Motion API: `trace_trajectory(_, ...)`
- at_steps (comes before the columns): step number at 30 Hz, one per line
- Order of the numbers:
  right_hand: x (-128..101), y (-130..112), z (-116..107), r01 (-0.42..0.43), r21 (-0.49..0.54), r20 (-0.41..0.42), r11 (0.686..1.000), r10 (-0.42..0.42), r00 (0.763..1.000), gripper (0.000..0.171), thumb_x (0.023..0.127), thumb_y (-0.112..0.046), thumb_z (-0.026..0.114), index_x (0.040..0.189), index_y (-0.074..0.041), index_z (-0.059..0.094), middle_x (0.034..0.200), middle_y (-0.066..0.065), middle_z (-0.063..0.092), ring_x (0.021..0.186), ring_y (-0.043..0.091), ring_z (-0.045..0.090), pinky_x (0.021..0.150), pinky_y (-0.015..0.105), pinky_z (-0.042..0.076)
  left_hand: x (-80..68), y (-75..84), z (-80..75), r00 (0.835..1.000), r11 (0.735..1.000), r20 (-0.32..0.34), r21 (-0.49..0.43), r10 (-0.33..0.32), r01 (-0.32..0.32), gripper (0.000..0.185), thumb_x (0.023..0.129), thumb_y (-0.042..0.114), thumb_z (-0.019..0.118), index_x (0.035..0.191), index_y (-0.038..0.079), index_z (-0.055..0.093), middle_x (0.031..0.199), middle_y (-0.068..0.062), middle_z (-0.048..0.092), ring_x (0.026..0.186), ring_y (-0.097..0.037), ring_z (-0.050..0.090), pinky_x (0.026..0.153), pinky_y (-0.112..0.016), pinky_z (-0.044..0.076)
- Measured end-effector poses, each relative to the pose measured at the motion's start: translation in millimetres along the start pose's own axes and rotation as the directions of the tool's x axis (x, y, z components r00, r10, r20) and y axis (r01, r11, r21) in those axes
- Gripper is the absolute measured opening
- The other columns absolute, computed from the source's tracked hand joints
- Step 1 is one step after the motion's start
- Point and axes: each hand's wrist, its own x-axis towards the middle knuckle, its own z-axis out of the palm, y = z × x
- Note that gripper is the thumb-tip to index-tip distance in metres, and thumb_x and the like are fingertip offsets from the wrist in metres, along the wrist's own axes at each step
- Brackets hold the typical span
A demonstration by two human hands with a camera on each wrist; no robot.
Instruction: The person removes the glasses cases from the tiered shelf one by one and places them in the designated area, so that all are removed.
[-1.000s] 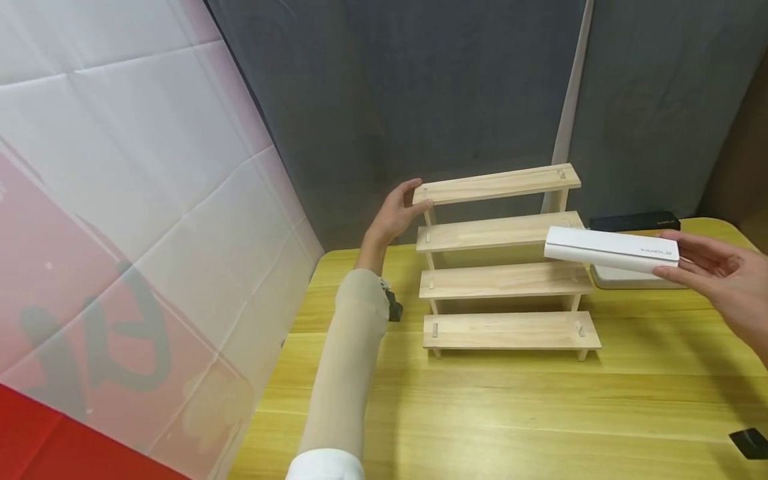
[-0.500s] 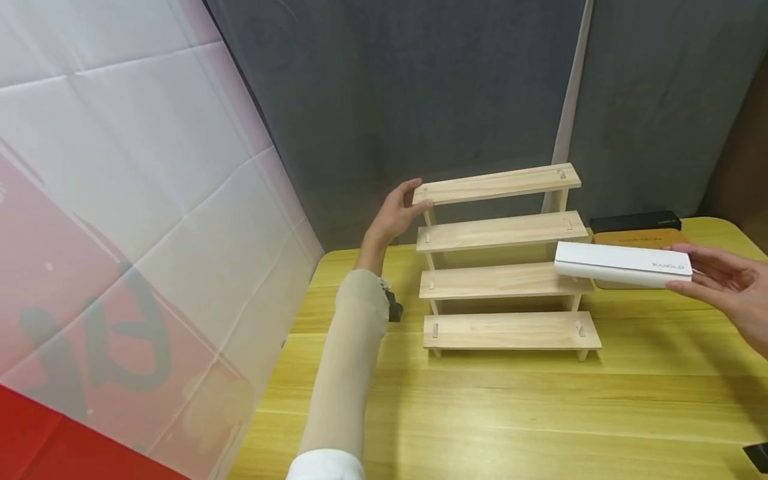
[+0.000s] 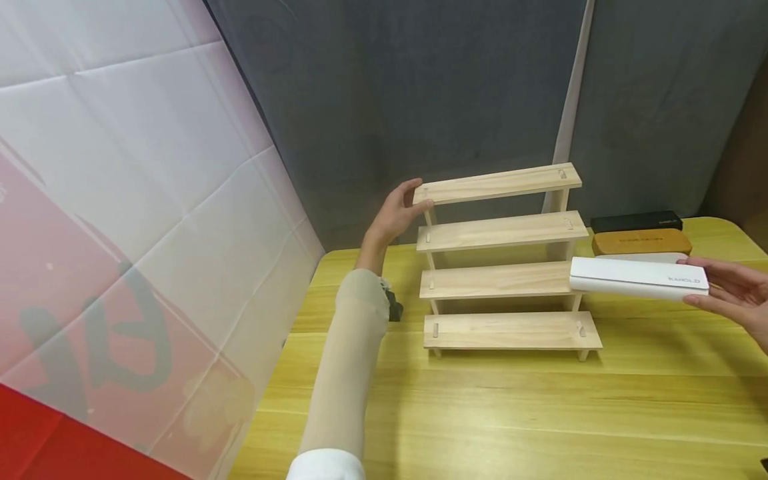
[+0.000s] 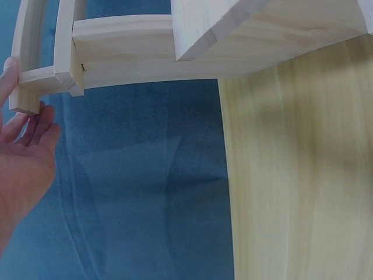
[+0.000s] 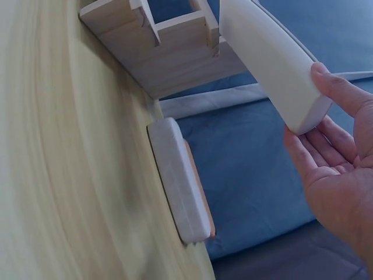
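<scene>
A four-step pale wooden display rack (image 3: 504,280) stands on the yellow wood-grain table (image 3: 492,413). At the left end of its top board, my left hand (image 3: 396,213) grips the wood between thumb and fingers; the left wrist view shows the fingertips around the board's end (image 4: 26,100). My right hand (image 3: 735,290) holds a white glasses case (image 3: 636,277) by its right end, thumb on one side and fingers on the other. The case is raised, lying lengthwise, and in the head view its left end overlaps the right end of the second-lowest board.
Behind the held case, a black case (image 3: 637,221), a tan case (image 3: 642,241) and a light-coloured case (image 5: 180,181) lie in a row right of the rack. A grey curtain (image 3: 420,87) hangs behind the table; a printed fabric panel (image 3: 150,200) rises at left.
My right hand has brought the white glasses case rightward and down, toward the near side, uncovering the tan case behind. My left hand stays on the top board.
</scene>
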Motion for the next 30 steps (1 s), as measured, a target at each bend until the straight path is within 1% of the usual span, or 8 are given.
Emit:
trace_trajectory(3,-2,3,-6,-0.014,-0.069,-0.012,0.998,0.013,1.000,0.062,0.085,0.033,0.065,0.139,0.002,0.066,0.125,-0.015,0.072,0.113,-0.009,0.065,0.092,0.006,0.050,0.1,-0.2,-0.1,1.000,1.000,0.003,0.001,0.001,-0.001,0.070,0.105,0.028,0.071,0.163,0.005,0.039,0.171,-0.010,0.036,0.157,-0.023,0.033,0.126,-0.031,0.032)
trace_trajectory(5,-3,6,-9,-0.012,-0.079,-0.014,0.997,0.011,1.000,0.061,0.085,0.032,0.066,0.138,0.000,0.068,0.125,-0.015,0.072,0.113,-0.009,0.065,0.092,0.006,0.050,-0.1,-0.2,-0.3,1.000,1.000,0.005,0.000,0.003,-0.003,0.071,0.105,0.028,0.071,0.163,0.004,0.039,0.171,-0.010,0.035,0.157,-0.024,0.032,0.126,-0.032,0.032)
trace_trajectory(11,-5,14,-18,0.014,-0.029,-0.005,0.999,-0.014,1.000,0.062,0.083,0.035,0.065,0.132,-0.004,0.072,0.125,-0.012,0.074,0.113,-0.006,0.067,0.092,0.008,0.051,-0.5,-0.1,-1.1,1.000,1.000,0.008,-0.004,0.005,-0.005,0.071,0.105,0.028,0.071,0.163,0.004,0.039,0.171,-0.010,0.035,0.157,-0.023,0.032,0.126,-0.032,0.032)
trace_trajectory(16,-9,18,-26,0.004,-0.017,0.009,1.000,-0.004,1.000,0.065,0.084,0.035,0.063,0.128,-0.010,0.074,0.124,-0.013,0.074,0.112,-0.006,0.067,0.089,0.008,0.052,0.7,-0.2,-0.1,1.000,1.000,0.005,-0.010,0.007,-0.007,0.070,0.105,0.027,0.071,0.163,0.003,0.039,0.171,-0.010,0.035,0.157,-0.024,0.032,0.126,-0.031,0.032)
trace_trajectory(18,-11,19,-30,-0.002,-0.058,0.017,0.998,0.003,1.000,0.065,0.086,0.034,0.063,0.127,-0.015,0.074,0.124,-0.016,0.072,0.111,-0.009,0.066,0.088,0.006,0.052,1.0,-0.2,0.5,1.000,1.000,0.004,-0.012,0.007,-0.007,0.070,0.105,0.026,0.071,0.163,0.003,0.039,0.170,-0.010,0.035,0.157,-0.024,0.032,0.126,-0.031,0.033)
trace_trajectory(20,-12,22,-35,-0.004,-0.035,0.019,0.999,0.005,1.000,0.065,0.085,0.034,0.063,0.126,-0.015,0.074,0.124,-0.016,0.072,0.112,-0.009,0.065,0.088,0.006,0.052,1.2,-0.1,1.2,1.000,1.000,0.002,-0.015,0.006,-0.006,0.070,0.105,0.025,0.071,0.163,0.003,0.039,0.170,-0.011,0.036,0.157,-0.024,0.033,0.125,-0.031,0.033)
trace_trajectory(26,-15,47,-64,0.008,-0.056,0.025,0.998,-0.006,1.000,0.074,0.084,0.040,0.055,0.125,-0.018,0.074,0.127,-0.020,0.071,0.113,-0.010,0.064,0.086,0.003,0.051,0.8,0.8,2.3,1.000,1.000,0.004,-0.026,0.001,-0.001,0.070,0.105,0.025,0.071,0.163,0.005,0.038,0.171,-0.009,0.035,0.157,-0.022,0.032,0.125,-0.029,0.033)
trace_trajectory(30,-14,65,-84,0.008,-0.014,0.044,1.000,-0.007,0.999,0.078,0.081,0.044,0.051,0.126,-0.015,0.073,0.128,-0.018,0.071,0.114,-0.009,0.064,0.087,0.004,0.051,0.8,1.5,2.4,1.000,1.000,0.001,-0.030,0.002,-0.002,0.069,0.105,0.024,0.071,0.163,0.005,0.038,0.171,-0.010,0.035,0.157,-0.022,0.032,0.125,-0.029,0.033)
